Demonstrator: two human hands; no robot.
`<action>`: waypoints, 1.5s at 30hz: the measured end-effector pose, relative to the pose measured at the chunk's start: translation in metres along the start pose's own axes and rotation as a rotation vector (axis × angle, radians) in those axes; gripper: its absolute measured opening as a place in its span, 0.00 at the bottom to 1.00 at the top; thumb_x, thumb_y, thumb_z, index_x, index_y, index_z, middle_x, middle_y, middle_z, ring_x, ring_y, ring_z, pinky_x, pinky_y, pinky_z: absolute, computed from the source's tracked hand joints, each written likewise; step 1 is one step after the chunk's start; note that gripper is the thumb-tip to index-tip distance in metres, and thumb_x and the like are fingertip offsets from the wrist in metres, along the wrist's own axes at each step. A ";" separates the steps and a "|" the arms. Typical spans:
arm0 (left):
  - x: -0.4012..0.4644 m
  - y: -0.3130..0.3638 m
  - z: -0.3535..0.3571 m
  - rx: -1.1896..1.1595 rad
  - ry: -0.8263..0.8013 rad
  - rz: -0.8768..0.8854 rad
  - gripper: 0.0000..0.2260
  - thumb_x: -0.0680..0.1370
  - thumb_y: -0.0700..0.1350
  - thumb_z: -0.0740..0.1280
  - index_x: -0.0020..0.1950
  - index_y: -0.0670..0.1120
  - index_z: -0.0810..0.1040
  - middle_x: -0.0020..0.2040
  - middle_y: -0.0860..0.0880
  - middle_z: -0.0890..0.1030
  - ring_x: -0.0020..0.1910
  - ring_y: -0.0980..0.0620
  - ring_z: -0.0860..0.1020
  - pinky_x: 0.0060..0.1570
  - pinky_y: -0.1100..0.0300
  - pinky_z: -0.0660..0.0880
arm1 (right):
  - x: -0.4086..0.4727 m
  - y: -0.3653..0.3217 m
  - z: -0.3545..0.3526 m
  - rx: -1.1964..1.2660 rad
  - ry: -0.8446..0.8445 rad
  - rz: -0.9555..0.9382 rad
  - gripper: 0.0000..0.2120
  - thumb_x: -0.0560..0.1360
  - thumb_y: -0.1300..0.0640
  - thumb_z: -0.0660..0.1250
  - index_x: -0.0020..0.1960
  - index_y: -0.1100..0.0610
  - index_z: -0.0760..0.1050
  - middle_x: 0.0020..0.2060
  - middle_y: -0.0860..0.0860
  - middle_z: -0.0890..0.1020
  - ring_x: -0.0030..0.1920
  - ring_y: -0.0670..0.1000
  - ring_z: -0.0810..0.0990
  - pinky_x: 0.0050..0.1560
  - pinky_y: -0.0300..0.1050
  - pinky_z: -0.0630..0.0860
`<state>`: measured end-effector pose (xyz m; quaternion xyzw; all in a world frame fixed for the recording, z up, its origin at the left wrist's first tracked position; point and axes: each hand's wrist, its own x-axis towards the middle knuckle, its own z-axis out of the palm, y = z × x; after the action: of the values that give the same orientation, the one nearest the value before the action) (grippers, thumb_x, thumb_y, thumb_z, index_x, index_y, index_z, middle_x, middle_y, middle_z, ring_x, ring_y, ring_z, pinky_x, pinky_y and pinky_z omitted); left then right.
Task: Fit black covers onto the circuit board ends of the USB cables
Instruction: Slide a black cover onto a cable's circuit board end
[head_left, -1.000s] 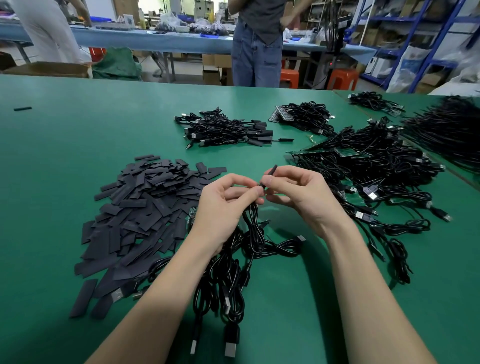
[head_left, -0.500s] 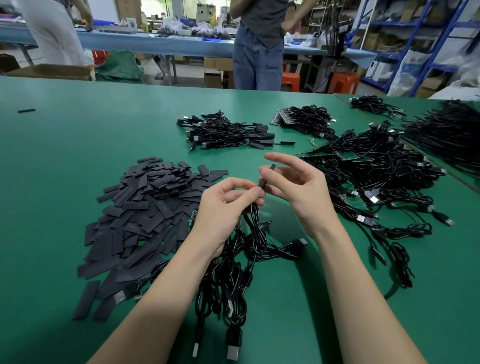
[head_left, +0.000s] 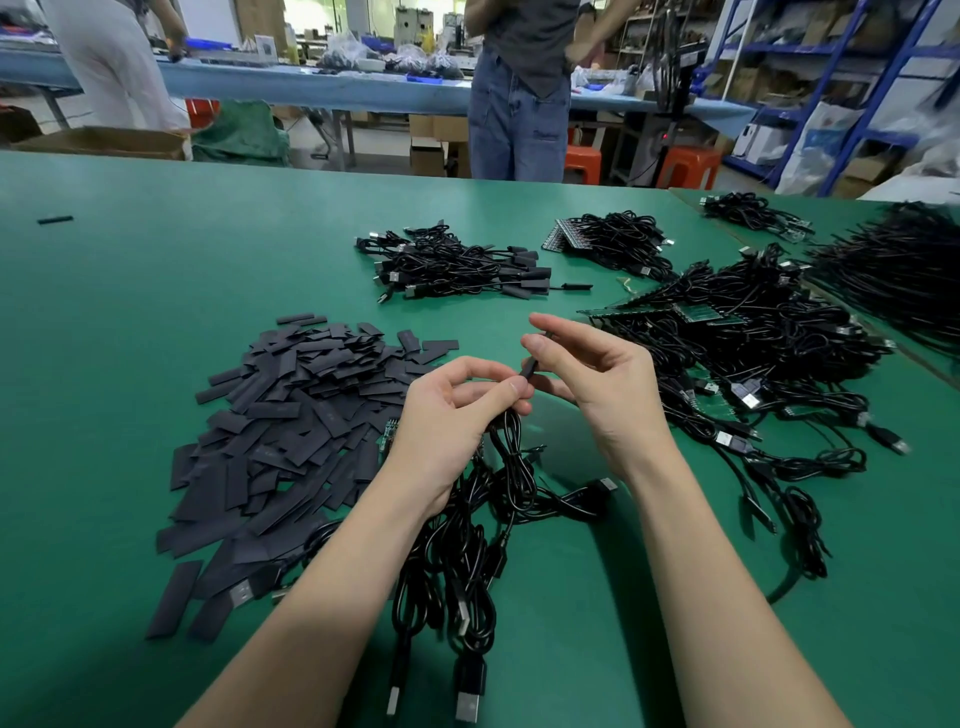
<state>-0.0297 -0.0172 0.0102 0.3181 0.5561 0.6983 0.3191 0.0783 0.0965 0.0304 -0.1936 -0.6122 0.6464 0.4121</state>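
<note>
Right now the left hand (head_left: 457, 410) pinches the end of one USB cable (head_left: 511, 457) between thumb and forefinger, and a bundle of cables hangs from that hand down onto the green bench (head_left: 156, 270). A small black cover (head_left: 529, 368) stands up from the pinch, tilted toward the right hand (head_left: 597, 384), whose thumb and forefinger close on its upper end while its other fingers spread loosely. Whether the cover is fully seated on the circuit board end cannot be told; the board is hidden inside the fingers.

Spare covers (head_left: 291, 415) lie heaped on the bench to the left, uncovered cables (head_left: 753, 364) to the right, and a finished-looking bunch (head_left: 457, 265) sits farther off.

The likely trouble is a crooked push: the cover leans, so it may catch on a board corner and buckle or split. The hanging bundle also drags on the pinch and could pull the cable end out mid-fit. A loosened grip would drop the cover among the cables.
</note>
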 end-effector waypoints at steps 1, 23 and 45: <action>0.000 0.000 0.000 -0.005 0.000 0.000 0.05 0.75 0.42 0.75 0.49 0.44 0.83 0.42 0.43 0.87 0.43 0.52 0.85 0.56 0.58 0.77 | 0.000 0.000 0.001 -0.001 0.004 -0.005 0.12 0.74 0.64 0.75 0.57 0.57 0.85 0.43 0.56 0.86 0.43 0.51 0.84 0.49 0.50 0.84; 0.001 -0.003 -0.002 0.017 0.021 0.034 0.07 0.75 0.39 0.76 0.49 0.47 0.81 0.41 0.43 0.87 0.44 0.49 0.84 0.64 0.44 0.75 | -0.006 0.001 0.015 -0.075 0.140 -0.066 0.07 0.71 0.64 0.78 0.49 0.56 0.86 0.40 0.53 0.88 0.43 0.48 0.86 0.42 0.40 0.81; -0.001 -0.003 0.008 0.213 -0.097 0.028 0.16 0.74 0.47 0.77 0.56 0.52 0.74 0.47 0.44 0.85 0.44 0.45 0.86 0.51 0.53 0.81 | 0.001 -0.015 0.007 0.345 0.371 0.131 0.17 0.76 0.63 0.73 0.63 0.59 0.77 0.43 0.55 0.86 0.38 0.51 0.85 0.38 0.39 0.81</action>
<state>-0.0230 -0.0126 0.0082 0.3914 0.6066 0.6236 0.3002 0.0768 0.0911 0.0461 -0.2750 -0.3931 0.7200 0.5013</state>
